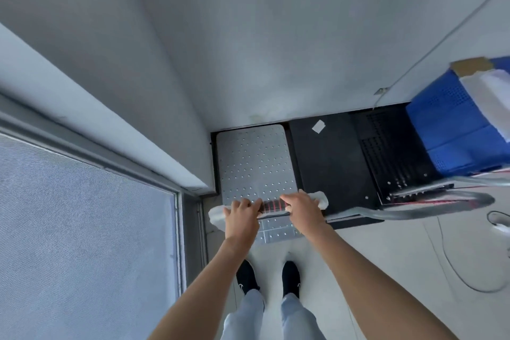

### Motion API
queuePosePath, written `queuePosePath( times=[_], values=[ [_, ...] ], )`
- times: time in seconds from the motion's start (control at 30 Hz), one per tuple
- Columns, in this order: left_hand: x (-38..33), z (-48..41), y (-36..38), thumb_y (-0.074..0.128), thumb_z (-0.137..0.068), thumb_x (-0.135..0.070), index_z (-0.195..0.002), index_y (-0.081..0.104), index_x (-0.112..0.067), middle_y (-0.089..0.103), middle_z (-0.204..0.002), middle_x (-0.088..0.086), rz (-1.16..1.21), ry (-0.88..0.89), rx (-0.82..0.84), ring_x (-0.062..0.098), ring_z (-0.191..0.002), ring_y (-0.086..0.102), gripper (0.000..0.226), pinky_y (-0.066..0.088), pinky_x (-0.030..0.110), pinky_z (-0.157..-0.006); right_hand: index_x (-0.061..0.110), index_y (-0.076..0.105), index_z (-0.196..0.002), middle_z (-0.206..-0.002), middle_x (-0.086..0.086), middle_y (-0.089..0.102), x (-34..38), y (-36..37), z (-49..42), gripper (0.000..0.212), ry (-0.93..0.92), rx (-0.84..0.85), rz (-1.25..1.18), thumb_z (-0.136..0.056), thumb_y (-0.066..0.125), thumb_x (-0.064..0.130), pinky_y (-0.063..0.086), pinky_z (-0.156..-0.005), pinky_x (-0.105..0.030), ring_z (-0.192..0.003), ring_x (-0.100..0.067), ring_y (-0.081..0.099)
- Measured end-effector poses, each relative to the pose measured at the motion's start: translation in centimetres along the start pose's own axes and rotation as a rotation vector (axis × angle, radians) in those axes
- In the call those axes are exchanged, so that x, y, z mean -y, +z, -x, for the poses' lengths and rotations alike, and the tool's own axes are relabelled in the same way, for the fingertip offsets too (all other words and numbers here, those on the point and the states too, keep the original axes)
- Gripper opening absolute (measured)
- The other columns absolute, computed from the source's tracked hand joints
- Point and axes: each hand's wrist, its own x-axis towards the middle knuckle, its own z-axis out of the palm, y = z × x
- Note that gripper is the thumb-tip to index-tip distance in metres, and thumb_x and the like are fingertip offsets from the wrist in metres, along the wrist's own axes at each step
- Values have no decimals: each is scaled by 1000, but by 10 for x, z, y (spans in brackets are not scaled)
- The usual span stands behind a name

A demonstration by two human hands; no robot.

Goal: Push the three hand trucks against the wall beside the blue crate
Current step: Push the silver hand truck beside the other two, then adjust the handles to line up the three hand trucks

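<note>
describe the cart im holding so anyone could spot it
Look in the corner beside the window. Three carts line the wall; yours is the leftmost hand truck, farthest from the blue crate. Only its deck is silver and dimpled; the other two are black.

Three hand trucks (one silver, two black), one blue crate, two hands, seemingly two cables.
</note>
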Motion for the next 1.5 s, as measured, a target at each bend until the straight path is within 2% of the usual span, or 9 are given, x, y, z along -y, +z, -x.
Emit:
queuePosePath(
  times=[0.13,0.3,0.43,0.53,0.6,0.73,1.2,1.33,1.5],
  values=[
    [10,-6,-3,51,-87,-11,-126,46,-31,59,-116,3,1,10,16,32,-106,48,43,38,50,-93,25,58,-115,-105,1,65,7,5,-6,48,46,18,-22,-79,59,-7,40,-94,-55,-119,-30,48],
    [5,-10,-10,49,-91,-14,-120,51,-29,59,-114,3,68,-25,48,32,-108,47,33,34,53,-97,26,53,-128,-124,0,59,10,1,-5,53,75,64,46,-83,57,-2,36,-96,-54,-135,-30,34],
    [-8,-6,-14,51,-88,-20,-118,52,-30,58,-114,5,115,-53,98,32,-110,46,31,34,55,-98,26,49,-130,-124,-1,58,1,-6,-1,52,38,105,60,-86,54,0,37,-96,-53,-130,-30,37],
    [-27,-3,-19,48,-83,-24,-128,49,-32,55,-123,5,143,-89,152,32,-117,44,46,28,61,-104,22,33,-142,-131,-4,53,-14,-17,9,52,25,110,76,-94,54,19,38,-96,-51,-132,-34,35],
    [-46,-3,-22,46,-82,-27,-136,43,-33,51,-133,2,142,-85,157,29,-125,40,54,19,65,-108,21,24,-147,-139,-4,47,-29,-25,18,58,53,87,52,-97,50,33,35,-103,-52,-137,-35,29],
    [-111,-7,-30,42,-90,-34,-139,42,-31,49,-138,2,143,-1,102,26,-128,40,48,18,66,-109,21,21,-149,-149,-5,37,-75,-53,36,57,48,32,65,-98,44,38,25,-109,-60,-143,-33,20],
    [-423,-1,24,38,-88,-23,-135,48,-28,55,-133,4,180,55,57,27,-123,47,49,27,64,-106,22,25,-147,-149,-4,40,-340,-190,117,55,41,-87,140,-98,40,42,24,-111,-59,-142,-30,23],
    [-484,1,32,43,-90,-35,-136,47,-31,53,-135,-2,169,105,65,23,-130,40,46,18,66,-109,25,25,-147,-151,-5,37,-390,-205,131,57,96,-70,147,-97,40,48,22,-109,-64,-143,-32,22],
    [-499,-8,54,44,-88,-56,-135,46,-35,51,-136,-4,65,89,119,21,-133,36,51,12,69,-109,29,28,-146,-150,-5,38,-424,-197,133,62,90,-30,167,-92,43,55,25,-105,-66,-141,-33,24]
  ],
)
